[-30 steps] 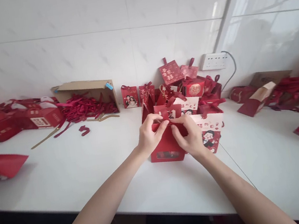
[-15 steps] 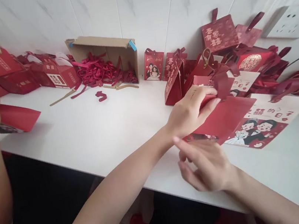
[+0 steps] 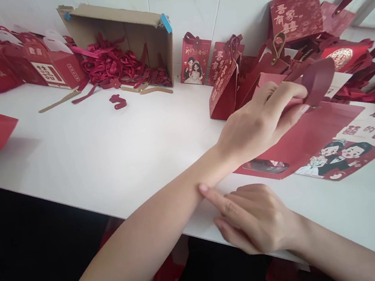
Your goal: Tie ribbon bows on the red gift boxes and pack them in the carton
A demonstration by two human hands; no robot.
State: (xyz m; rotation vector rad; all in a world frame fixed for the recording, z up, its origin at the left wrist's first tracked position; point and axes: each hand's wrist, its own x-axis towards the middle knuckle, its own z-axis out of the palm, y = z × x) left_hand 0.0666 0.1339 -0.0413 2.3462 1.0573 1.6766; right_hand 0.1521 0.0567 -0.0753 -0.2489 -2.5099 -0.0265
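My left hand (image 3: 261, 117) reaches across the table and pinches the top of a red gift box (image 3: 280, 147) close to its dark red ribbon handle (image 3: 319, 81). An oval window shows in the lower part of this box. Just right of it is a white and red panel with a cartoon bridal couple (image 3: 343, 157). Below my left wrist, my right hand (image 3: 255, 217) holds nothing. Its index finger points out and its tip meets the left forearm, while the other fingers are loosely bent.
Along the wall, a cardboard box (image 3: 112, 13) lies on its side with red ribbons (image 3: 108, 60) spilling out. Finished gift boxes (image 3: 295, 14) crowd the right, and red cartons (image 3: 52, 62) line the left. A small ribbon loop (image 3: 118, 101) lies on the white table (image 3: 104, 148).
The view has shifted, and another person's arm at the left is out of sight. My left hand remains on the gift box. My right index fingertip has moved from the left wrist down the forearm.
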